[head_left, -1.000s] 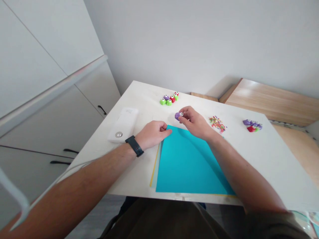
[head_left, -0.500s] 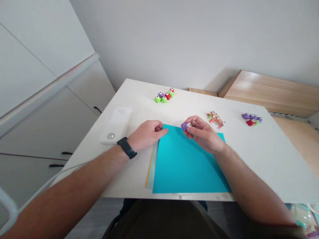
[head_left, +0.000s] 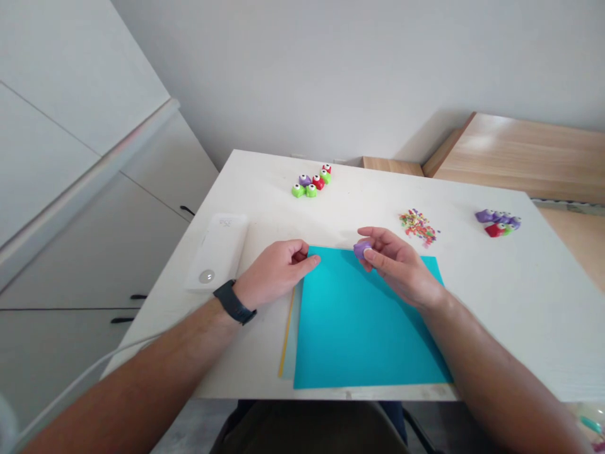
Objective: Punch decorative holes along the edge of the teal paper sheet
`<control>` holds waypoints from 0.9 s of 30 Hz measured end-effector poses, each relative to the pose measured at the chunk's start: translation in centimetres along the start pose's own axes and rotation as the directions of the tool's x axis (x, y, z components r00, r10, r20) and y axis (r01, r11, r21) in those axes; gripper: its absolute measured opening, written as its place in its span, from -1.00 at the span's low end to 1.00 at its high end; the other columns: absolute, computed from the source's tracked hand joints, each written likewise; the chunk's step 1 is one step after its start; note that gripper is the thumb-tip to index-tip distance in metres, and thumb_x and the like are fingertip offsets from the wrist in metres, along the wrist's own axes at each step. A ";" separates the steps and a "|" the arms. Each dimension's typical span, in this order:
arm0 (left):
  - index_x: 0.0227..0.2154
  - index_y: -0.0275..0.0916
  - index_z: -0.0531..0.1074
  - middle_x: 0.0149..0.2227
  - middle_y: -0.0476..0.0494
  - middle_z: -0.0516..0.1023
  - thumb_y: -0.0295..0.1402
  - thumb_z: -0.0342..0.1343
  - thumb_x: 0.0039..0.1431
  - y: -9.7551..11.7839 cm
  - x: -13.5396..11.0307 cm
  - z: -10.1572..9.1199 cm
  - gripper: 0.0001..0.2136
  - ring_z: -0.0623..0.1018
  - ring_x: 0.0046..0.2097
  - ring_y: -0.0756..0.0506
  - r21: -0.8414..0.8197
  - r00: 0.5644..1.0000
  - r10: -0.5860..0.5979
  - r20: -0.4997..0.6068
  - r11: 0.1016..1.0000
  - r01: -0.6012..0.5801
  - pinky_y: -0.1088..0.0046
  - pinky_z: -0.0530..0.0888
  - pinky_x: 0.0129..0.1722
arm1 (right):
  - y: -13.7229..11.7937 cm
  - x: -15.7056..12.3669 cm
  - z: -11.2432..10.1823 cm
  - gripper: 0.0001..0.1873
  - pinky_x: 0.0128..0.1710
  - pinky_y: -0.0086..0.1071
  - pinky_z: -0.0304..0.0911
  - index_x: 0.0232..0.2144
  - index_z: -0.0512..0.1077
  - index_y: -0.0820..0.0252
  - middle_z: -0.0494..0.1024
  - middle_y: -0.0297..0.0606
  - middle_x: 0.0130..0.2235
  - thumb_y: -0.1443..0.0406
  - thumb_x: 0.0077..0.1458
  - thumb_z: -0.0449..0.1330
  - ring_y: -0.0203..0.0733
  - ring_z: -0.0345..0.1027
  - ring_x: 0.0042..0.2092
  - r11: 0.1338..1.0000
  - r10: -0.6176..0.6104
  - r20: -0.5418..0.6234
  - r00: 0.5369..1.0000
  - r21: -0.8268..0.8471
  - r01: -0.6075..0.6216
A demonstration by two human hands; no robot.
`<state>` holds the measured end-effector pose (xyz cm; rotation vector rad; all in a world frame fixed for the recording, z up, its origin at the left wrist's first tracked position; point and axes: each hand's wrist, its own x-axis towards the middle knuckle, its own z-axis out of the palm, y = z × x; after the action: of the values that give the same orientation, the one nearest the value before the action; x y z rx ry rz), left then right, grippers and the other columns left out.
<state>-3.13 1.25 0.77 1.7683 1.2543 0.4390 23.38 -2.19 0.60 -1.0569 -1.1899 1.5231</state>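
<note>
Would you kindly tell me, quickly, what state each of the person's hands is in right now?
Left hand: open, loosely curled, holding nothing, at the edge of the teal paper.
Right hand: closed, holding a small purple craft punch.

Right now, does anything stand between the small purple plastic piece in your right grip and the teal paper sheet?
Nothing visible. The small purple plastic piece, pinched in the right hand, sits over the top edge of the teal paper sheet; the left hand rests farther left on that edge.
</note>
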 end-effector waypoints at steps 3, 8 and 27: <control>-0.39 -0.19 0.46 -0.43 -0.01 0.53 0.01 0.12 0.28 -0.4 0.1 0.0 -0.65 0.46 -0.40 -0.06 -0.021 1.000 -0.008 0.012 1.000 0.008 0.40 0.30 -0.41 | 0.2 0.1 -0.3 -0.52 -0.21 -0.31 0.26 0.10 0.49 0.05 0.53 -0.28 -0.18 0.16 0.16 0.42 -0.24 0.32 -0.24 1.000 0.030 -0.017 0.999 -0.001 -0.030; -0.37 -0.20 0.48 -0.42 -0.02 0.55 -0.02 0.12 0.29 -0.7 0.2 0.0 -0.67 0.49 -0.38 -0.08 0.003 1.000 -0.017 0.020 1.000 0.017 0.40 0.33 -0.38 | 0.3 0.1 -0.4 -0.59 -0.21 -0.34 0.26 0.03 0.54 0.06 0.53 -0.31 -0.23 0.19 0.14 0.44 -0.27 0.32 -0.26 1.000 0.026 -0.002 1.000 -0.009 -0.026; -0.45 -0.18 0.41 -0.46 0.07 0.48 -0.11 0.19 0.20 0.1 -0.3 0.5 -0.74 0.40 -0.43 -0.01 -0.031 0.995 0.100 -0.003 0.995 -0.100 0.45 0.26 -0.43 | 0.7 0.6 0.2 -0.52 -0.11 -0.32 0.33 0.04 0.49 0.06 0.55 -0.30 -0.16 0.18 0.07 0.47 -0.26 0.39 -0.17 0.984 -0.085 0.066 0.994 -0.150 0.094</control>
<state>-2.82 0.72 0.62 1.8098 1.1574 0.5141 22.97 -1.78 -0.15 -1.0499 -1.3955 1.4197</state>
